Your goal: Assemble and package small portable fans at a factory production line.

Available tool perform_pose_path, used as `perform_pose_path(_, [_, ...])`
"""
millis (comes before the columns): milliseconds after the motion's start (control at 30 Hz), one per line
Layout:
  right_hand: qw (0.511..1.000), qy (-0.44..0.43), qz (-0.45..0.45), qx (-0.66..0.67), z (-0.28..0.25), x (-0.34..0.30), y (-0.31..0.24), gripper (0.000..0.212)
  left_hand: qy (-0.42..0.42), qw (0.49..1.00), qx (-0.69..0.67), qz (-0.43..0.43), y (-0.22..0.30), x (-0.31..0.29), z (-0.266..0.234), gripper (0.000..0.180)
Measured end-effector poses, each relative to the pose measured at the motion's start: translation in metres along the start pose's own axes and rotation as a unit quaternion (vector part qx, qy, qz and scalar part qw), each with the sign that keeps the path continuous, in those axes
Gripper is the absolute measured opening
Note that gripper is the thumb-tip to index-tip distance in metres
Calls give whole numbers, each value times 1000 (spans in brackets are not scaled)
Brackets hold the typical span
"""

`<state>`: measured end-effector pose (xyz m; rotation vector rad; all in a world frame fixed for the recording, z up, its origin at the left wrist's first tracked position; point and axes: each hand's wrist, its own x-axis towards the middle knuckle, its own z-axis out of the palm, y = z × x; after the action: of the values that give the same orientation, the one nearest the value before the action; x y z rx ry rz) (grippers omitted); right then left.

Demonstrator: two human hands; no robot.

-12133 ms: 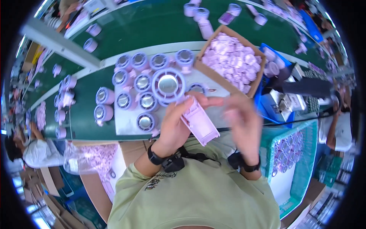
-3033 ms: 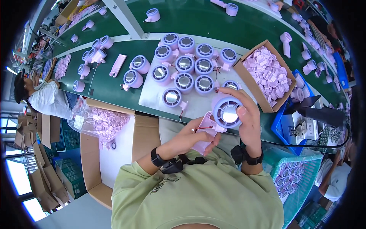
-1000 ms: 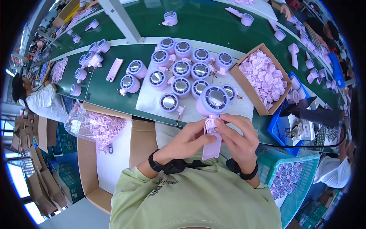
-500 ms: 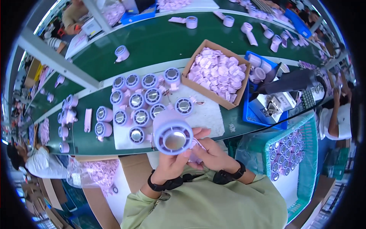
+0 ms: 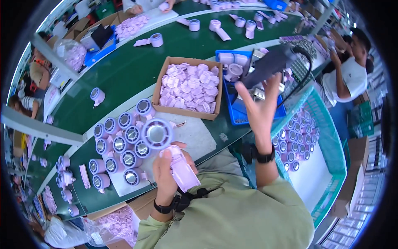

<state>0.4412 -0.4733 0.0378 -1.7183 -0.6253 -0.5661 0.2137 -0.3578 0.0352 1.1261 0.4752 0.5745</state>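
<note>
My left hand (image 5: 166,172) is closed around the lilac handle of a small handheld fan (image 5: 182,169). The fan's round head, with a silvery disc at its centre, points up and away from me. My right hand (image 5: 263,112) is raised off to the right, thumb and fingers spread, with nothing seen in it. Its fingertips are close to a black corded tool (image 5: 267,64); whether they touch it I cannot tell. That tool lies over a blue tray (image 5: 238,121). Several similar lilac fan heads (image 5: 120,144) stand grouped on a white sheet left of the held fan.
A cardboard box (image 5: 186,111) of small lilac parts stands beyond my hands. On the right, a green crate (image 5: 327,182) holds several fan units. Farther off, fan pieces lie along a green belt (image 5: 124,62). A co-worker (image 5: 348,70) is at the right.
My right hand has left the fan and moved right and up toward the black tool, opening on the way. My left hand keeps the fan, shifted slightly left in view. The whole view has turned rightward.
</note>
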Motion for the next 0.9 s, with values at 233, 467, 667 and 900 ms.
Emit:
perform_pose_path(233, [978, 124, 35, 163, -10, 14, -8, 20, -170, 967, -78, -176, -12, 0, -9, 44])
perform_pose_path(467, [963, 174, 19, 204, -24, 15, -7, 18, -159, 959, -53, -230, -19, -4, -10, 47])
perform_pose_path(667, [970, 181, 36, 160, -12, 20, 3, 15, -145, 961, -5, -234, -19, -6, -5, 46])
perform_pose_path(900, [960, 129, 105, 227, -17, 22, -5, 16, -124, 968, 25, -216, -17, 1, 6, 44])
